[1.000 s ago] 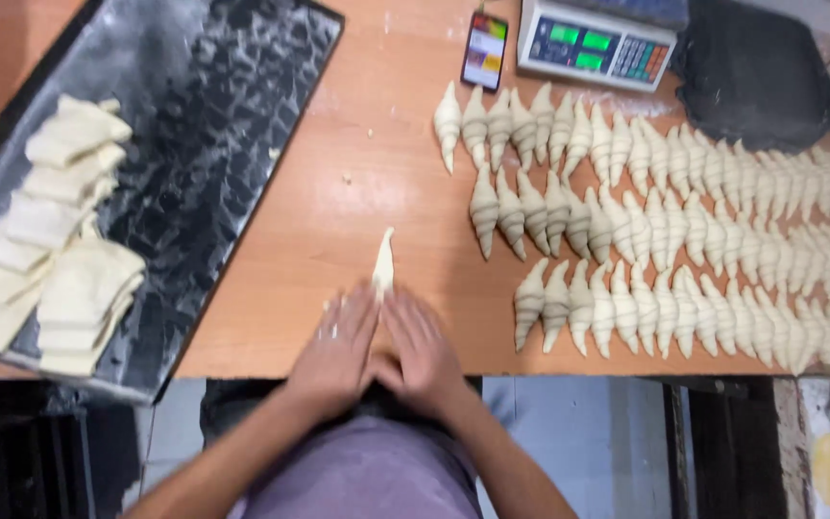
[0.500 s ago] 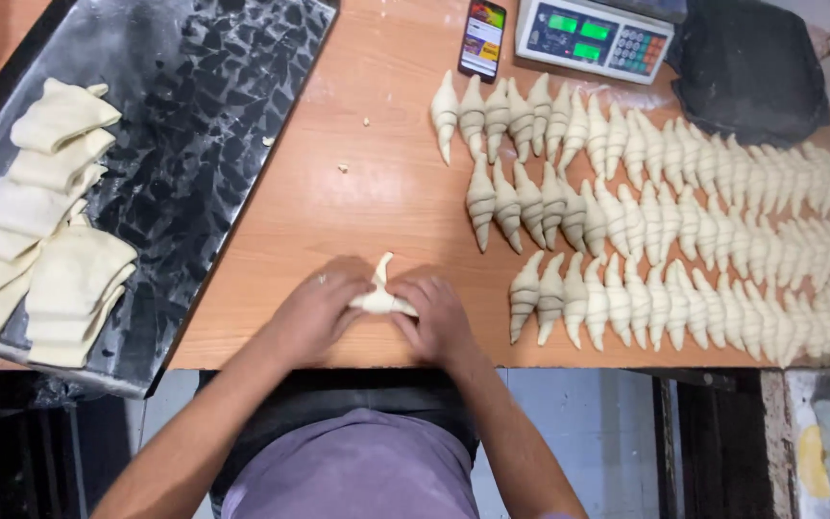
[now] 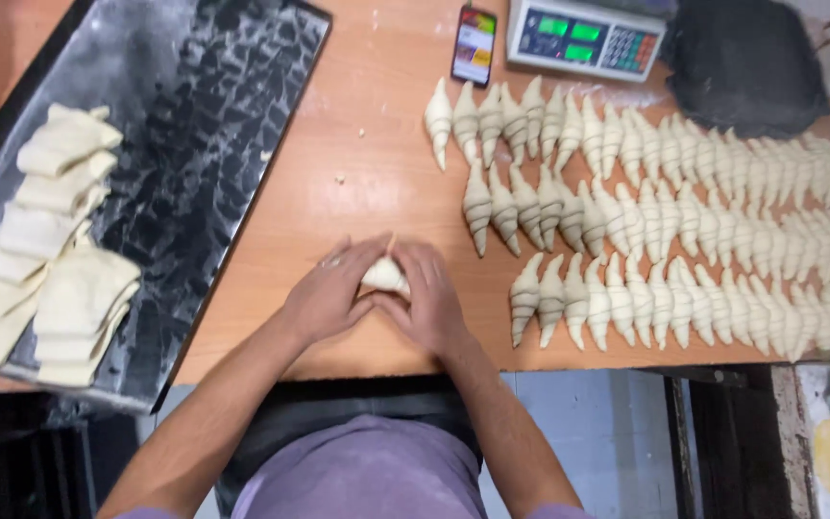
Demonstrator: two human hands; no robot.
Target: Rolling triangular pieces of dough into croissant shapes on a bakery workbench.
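Worktop [image 3: 357,144]: wooden, under my hands.
Tray [image 3: 194,125]: dark, floured, left of my fingers, stacked dough pieces [image 3: 45,240] on it.
Croissant rows [image 3: 674,221]: right of my fingers.
Left hand [image 3: 329,293], right hand [image 3: 425,298]: fingers curled around the dough piece [image 3: 383,276], pressed between them.

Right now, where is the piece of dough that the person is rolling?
In the head view, the dough piece lies on the wooden table near its front edge, between the left hand and right hand, left of the rows of shaped croissants.
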